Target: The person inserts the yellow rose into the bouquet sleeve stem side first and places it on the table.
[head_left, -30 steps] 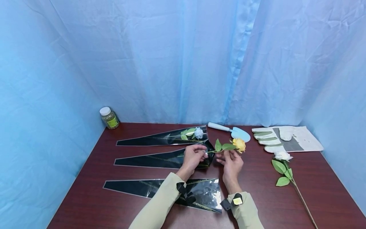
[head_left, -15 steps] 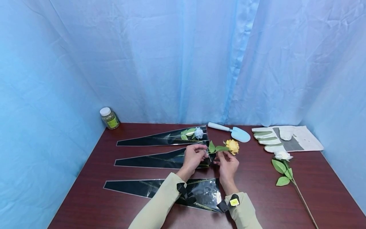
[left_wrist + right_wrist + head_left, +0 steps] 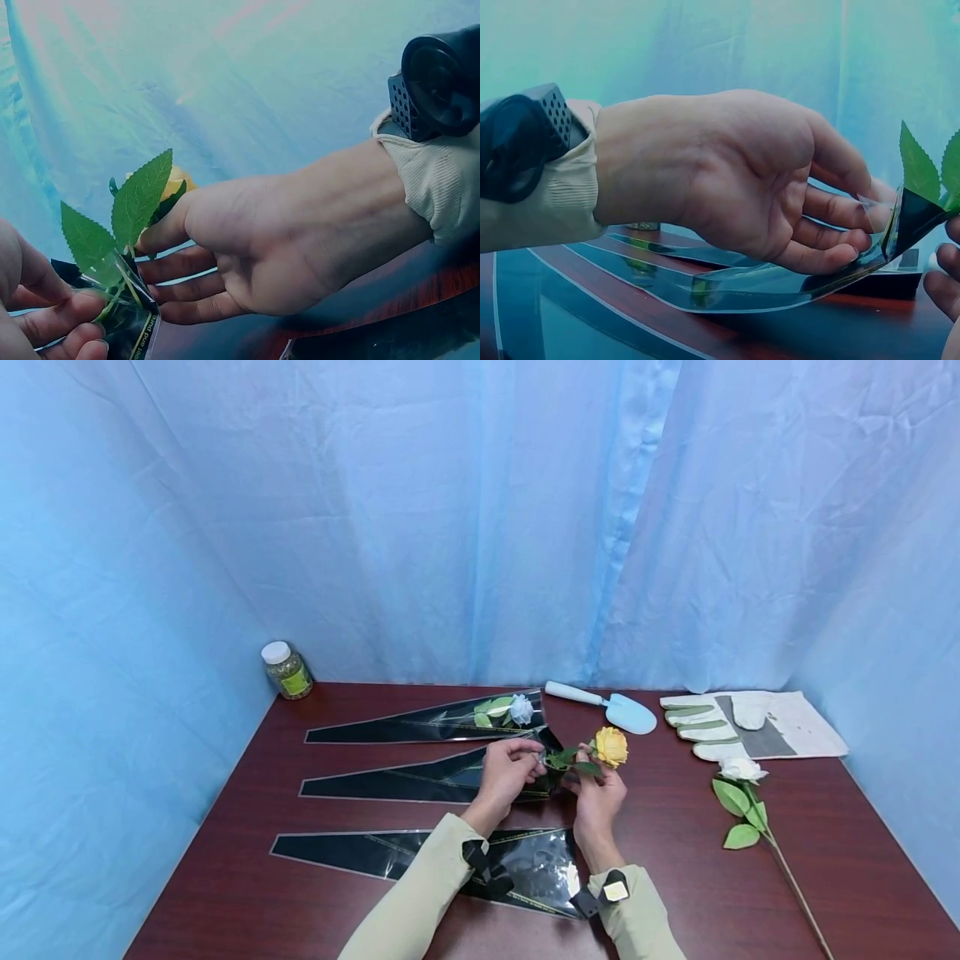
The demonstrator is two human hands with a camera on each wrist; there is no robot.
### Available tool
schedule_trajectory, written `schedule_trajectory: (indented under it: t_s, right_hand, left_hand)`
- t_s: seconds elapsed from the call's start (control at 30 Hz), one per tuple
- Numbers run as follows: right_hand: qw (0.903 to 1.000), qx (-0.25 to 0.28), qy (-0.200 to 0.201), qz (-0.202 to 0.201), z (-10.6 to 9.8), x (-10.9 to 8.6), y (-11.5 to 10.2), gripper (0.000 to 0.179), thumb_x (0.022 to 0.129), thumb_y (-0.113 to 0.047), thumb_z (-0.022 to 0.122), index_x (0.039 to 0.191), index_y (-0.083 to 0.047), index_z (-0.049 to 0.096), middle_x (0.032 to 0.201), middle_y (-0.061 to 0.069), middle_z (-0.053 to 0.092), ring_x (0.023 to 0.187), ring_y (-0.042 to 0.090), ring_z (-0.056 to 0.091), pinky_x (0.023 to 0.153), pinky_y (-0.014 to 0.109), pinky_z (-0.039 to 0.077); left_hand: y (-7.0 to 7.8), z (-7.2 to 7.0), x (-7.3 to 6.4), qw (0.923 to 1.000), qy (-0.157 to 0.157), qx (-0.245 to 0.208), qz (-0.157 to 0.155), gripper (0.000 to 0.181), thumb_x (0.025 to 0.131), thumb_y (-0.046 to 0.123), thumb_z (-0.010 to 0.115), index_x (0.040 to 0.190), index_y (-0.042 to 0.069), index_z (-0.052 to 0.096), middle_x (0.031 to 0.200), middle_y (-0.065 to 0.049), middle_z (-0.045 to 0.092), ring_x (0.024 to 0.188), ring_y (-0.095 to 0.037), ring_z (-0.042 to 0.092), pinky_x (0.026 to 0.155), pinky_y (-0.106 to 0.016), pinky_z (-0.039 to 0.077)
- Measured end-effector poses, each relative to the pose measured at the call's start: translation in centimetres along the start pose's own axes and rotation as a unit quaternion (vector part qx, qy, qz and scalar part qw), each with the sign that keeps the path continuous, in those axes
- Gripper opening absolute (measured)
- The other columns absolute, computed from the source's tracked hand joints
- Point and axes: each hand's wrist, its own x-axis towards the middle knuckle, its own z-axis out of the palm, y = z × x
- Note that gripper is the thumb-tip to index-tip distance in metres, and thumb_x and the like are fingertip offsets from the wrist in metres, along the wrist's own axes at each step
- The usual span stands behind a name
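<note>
In the head view my left hand (image 3: 504, 777) pinches the open end of the middle black-and-clear flower sleeve (image 3: 420, 781). My right hand (image 3: 598, 806) holds a yellow artificial rose (image 3: 611, 747) by its stem, close under the bloom. The rose lies roughly level, bloom to the right, its lower stem inside the sleeve. Its green leaves (image 3: 142, 195) stand at the sleeve's mouth between both hands in the left wrist view. Seen from the right wrist, the left thumb and fingers grip the clear film's edge. Fingers partly hide the stem.
Behind lies a sleeve (image 3: 375, 729) with a pale blue rose (image 3: 521, 709) inside; a flat sleeve (image 3: 337, 845) lies in front. A trowel (image 3: 630, 713), gloves (image 3: 810, 727) and a white rose (image 3: 742, 768) lie to the right. A lidded jar (image 3: 288, 670) stands back left.
My right hand has moved left with the yellow rose, bringing its leaves to the sleeve's mouth. The leaves have since turned and dropped lower. My left hand has stayed in place.
</note>
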Motion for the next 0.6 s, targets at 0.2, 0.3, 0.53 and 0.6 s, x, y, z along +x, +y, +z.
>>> schedule_trajectory:
  t_s: [0.2,0.3,0.53,0.6]
  right_hand:
    - [0.9999,0.002,0.01,-0.003,-0.1,0.1,0.0,0.014,0.092,-0.01,0.071,0.104,-0.003,0.075,0.08,-0.01,0.073,0.057,0.012,0.067,0.054,0.026,0.057]
    - [0.9999,-0.007,0.011,-0.008,-0.1,0.1,0.2,0.01,0.092,-0.007,0.07,0.094,-0.014,0.077,0.078,-0.012,0.073,0.054,0.009,0.064,0.053,0.024,0.056]
    - [0.9996,-0.021,0.006,-0.018,0.1,-0.1,0.2,0.018,0.092,-0.004,0.069,0.086,-0.019,0.077,0.076,-0.016,0.073,0.055,0.001,0.062,0.053,0.019,0.053]
    - [0.9994,-0.028,0.007,-0.019,0.2,-0.2,0.1,0.014,0.091,-0.004,0.07,0.089,-0.015,0.078,0.077,-0.017,0.073,0.057,0.0,0.062,0.053,0.018,0.053]
  left_hand:
    - [1.2,0.0,-0.7,0.9999,-0.008,0.006,0.003,0.024,0.09,-0.006,0.055,0.108,-0.013,0.07,0.088,-0.035,0.071,0.06,-0.006,0.06,0.06,-0.024,0.054]
    - [1.9,0.1,-1.2,0.9999,-0.006,0.008,0.007,0.024,0.09,-0.007,0.055,0.107,-0.015,0.069,0.087,-0.034,0.071,0.06,-0.007,0.06,0.06,-0.024,0.054]
    - [0.4,0.3,-0.2,0.9999,-0.006,-0.005,0.007,0.023,0.089,-0.004,0.057,0.104,-0.007,0.073,0.081,-0.026,0.073,0.059,-0.007,0.059,0.057,-0.018,0.049]
    - [0.5,0.3,-0.3,0.9999,-0.008,-0.002,0.009,0.022,0.089,-0.003,0.057,0.104,-0.006,0.073,0.079,-0.023,0.074,0.06,-0.007,0.06,0.057,-0.019,0.049]
